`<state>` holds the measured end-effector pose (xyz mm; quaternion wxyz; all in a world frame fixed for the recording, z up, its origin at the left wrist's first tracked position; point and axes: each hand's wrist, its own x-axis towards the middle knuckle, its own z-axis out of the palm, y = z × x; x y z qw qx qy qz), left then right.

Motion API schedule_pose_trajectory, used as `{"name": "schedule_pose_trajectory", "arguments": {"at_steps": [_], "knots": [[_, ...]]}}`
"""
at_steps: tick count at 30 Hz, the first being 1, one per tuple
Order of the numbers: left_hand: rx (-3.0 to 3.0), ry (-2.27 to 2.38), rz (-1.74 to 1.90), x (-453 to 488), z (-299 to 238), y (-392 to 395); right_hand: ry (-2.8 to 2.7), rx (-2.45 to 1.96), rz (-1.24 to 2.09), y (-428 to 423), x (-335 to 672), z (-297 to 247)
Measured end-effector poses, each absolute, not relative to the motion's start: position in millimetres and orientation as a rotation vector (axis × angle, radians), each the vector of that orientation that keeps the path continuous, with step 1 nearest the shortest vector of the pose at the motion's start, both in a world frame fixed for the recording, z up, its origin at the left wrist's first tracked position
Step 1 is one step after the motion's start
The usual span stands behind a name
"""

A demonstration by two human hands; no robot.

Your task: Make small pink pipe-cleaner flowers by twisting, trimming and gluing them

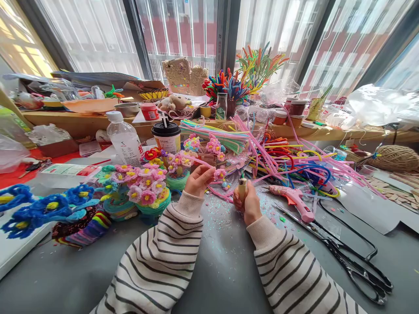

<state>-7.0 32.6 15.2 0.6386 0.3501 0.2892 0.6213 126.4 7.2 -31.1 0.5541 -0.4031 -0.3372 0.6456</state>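
My left hand (198, 179) pinches a small pink pipe-cleaner flower (220, 174), which sticks out to the right of the fingertips. My right hand (250, 203) is closed around a yellowish lighter (242, 187) held upright, its top just below and right of the flower. Both hands hover over a grey table (216, 261) dusted with glitter. Both arms wear striped sleeves.
Baskets of pink flowers (147, 192) and blue pipe-cleaner flowers (42, 211) stand at the left. A pink glue gun (293, 198) and black scissors (356, 266) lie at the right. Loose pipe cleaners (288, 159), a water bottle (124, 139), a lidded cup (166, 135) and twine (396, 158) sit behind.
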Motion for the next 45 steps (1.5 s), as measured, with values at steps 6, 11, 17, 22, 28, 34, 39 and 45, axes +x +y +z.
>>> {"name": "schedule_pose_trajectory", "arguments": {"at_steps": [6,11,17,22,28,34,39,45], "knots": [[0.835,0.659,1.434,-7,16,32,-0.855,-0.948,1.526,7,123,-28],[0.816,0.663,1.454,-6,17,32,-0.898,-0.981,1.498,6,122,-25],[0.786,0.69,1.464,-6,17,31,-0.976,-0.991,1.391,6,123,-26],[0.823,0.672,1.466,-6,16,31,-1.035,-0.932,1.26,1,123,-20],[0.834,0.663,1.469,-7,15,31,-1.116,-0.86,1.129,-2,126,-21],[0.814,0.682,1.464,-6,14,35,-1.159,-0.808,1.056,0,128,-28],[0.818,0.686,1.46,-7,14,34,-1.188,-0.782,1.058,-1,127,-26],[0.849,0.679,1.458,-7,14,34,-1.243,-0.731,1.093,-1,127,-26]]}}
